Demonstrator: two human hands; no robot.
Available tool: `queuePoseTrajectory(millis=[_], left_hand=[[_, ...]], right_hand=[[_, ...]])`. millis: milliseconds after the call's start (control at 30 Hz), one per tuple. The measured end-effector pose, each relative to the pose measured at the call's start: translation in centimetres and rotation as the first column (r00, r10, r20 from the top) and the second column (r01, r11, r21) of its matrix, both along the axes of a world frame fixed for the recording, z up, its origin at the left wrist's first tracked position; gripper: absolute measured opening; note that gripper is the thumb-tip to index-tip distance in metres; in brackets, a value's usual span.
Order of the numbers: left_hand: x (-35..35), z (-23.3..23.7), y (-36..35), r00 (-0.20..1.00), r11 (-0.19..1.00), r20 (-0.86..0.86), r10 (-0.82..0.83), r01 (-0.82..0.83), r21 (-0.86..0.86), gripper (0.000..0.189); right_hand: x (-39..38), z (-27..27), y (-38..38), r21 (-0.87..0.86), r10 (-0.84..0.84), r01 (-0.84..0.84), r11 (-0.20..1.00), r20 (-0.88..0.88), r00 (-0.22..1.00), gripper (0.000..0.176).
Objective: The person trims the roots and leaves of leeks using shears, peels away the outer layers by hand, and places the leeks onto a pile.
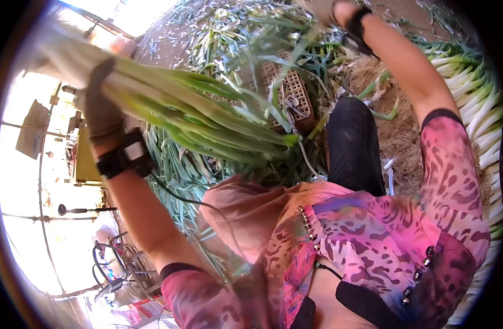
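My left hand (102, 107), in a dark glove, is wrapped around a thick bundle of long green onions (180, 101). The white ends point to the upper left and are blurred by motion. The green ends reach right and down, over the lap. My right hand (320, 8) is stretched out to the top edge, above loose green leaves (235, 33). It is smeared and partly cut off, so its fingers cannot be made out.
A perforated crate (298, 96) stands among the leaf scraps. Brown stringy roots (402, 142) lie beside my dark-clothed knee (353, 137). Rows of white-stalked onions (476, 104) line the right side. A cable (199, 203) runs from my left wrist device. Metal chair frames (123, 263) stand lower left.
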State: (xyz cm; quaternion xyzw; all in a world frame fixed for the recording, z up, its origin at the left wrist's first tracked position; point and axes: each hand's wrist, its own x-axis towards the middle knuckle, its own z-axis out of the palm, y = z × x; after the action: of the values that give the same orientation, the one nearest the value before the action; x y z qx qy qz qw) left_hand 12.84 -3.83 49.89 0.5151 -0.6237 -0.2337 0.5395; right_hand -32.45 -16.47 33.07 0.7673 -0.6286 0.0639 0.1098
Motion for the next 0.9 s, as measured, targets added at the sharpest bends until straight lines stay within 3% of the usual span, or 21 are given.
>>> queuePoseTrajectory(millis=[100, 200, 300, 333, 400, 433, 533, 600, 633, 667, 700, 767, 833, 900], left_hand=[[0.8, 5.5, 2.6, 0.992, 0.977, -0.018, 0.124, -0.125, -0.174, 0.038], [0.5, 9.5, 4.2, 0.964, 0.965, 0.204, 0.173, -0.124, -0.233, 0.039], [-3.4, 10.9, 5.4, 0.922, 0.966, 0.361, 0.142, -0.050, -0.253, 0.036], [-2.8, 12.0, 4.3, 0.782, 0.966, 0.579, 0.230, -0.114, -0.230, 0.041], [-2.4, 11.9, 2.8, 0.545, 0.961, 0.802, 0.245, -0.024, -0.277, 0.048], [-5.1, 9.5, 3.0, 0.499, 0.937, 0.841, 0.210, 0.142, -0.318, 0.048], [-13.9, 1.9, 5.9, 0.425, 0.994, 0.900, -0.097, 0.089, 0.065, 0.045], [-19.9, -3.5, 9.3, 0.402, 0.960, 0.875, -0.269, 0.186, 0.210, 0.044], [-22.1, -6.3, 10.7, 0.399, 0.937, 0.853, -0.336, 0.233, 0.260, 0.045], [-24.2, -9.3, 12.0, 0.381, 0.910, 0.834, -0.399, 0.273, 0.311, 0.046], [-25.9, -12.2, 13.2, 0.368, 0.884, 0.813, -0.452, 0.305, 0.353, 0.048], [-28.4, -18.4, 14.8, 0.333, 0.833, 0.771, -0.543, 0.332, 0.443, 0.050], [-29.9, -25.3, 15.1, 0.278, 0.766, 0.719, -0.637, 0.333, 0.550, 0.052], [-30.4, -28.6, 16.1, 0.248, 0.763, 0.736, -0.630, 0.379, 0.525, 0.055]], right_hand=[[0.3, 2.1, 2.0, -0.030, 0.008, -0.011, 0.999, -0.085, 0.996, 0.062], [2.8, 7.6, 6.5, -0.209, 0.243, -0.245, 0.947, -0.038, 0.969, 0.065], [4.8, 12.1, 10.4, -0.338, 0.459, -0.472, 0.814, -0.122, 0.880, 0.068], [5.6, 13.6, 11.9, -0.363, 0.529, -0.550, 0.752, -0.165, 0.833, 0.069], [6.8, 15.5, 15.0, -0.389, 0.623, -0.670, 0.632, -0.260, 0.738, 0.071], [7.0, 16.1, 16.4, -0.381, 0.649, -0.711, 0.591, -0.299, 0.699, 0.072], [6.3, 15.6, 19.7, -0.297, 0.694, -0.798, 0.524, -0.395, 0.602, 0.076], [4.7, 12.7, 21.7, -0.153, 0.696, -0.796, 0.585, -0.409, 0.590, 0.078], [3.3, 10.6, 22.5, -0.004, 0.674, -0.731, 0.682, -0.382, 0.632, 0.079], [2.0, 7.5, 23.7, 0.184, 0.645, -0.624, 0.759, -0.339, 0.684, 0.093], [1.0, 4.5, 25.1, 0.277, 0.589, -0.521, 0.807, -0.343, 0.731, 0.089], [-2.5, -2.4, 26.4, 0.430, 0.584, -0.510, 0.745, -0.049, 0.811, 0.092], [-4.0, -5.8, 28.1, 0.538, 0.443, -0.432, 0.723, 0.118, 0.889, 0.083], [-4.7, -9.2, 29.8, 0.612, 0.342, -0.388, 0.689, 0.197, 0.919, 0.074]])
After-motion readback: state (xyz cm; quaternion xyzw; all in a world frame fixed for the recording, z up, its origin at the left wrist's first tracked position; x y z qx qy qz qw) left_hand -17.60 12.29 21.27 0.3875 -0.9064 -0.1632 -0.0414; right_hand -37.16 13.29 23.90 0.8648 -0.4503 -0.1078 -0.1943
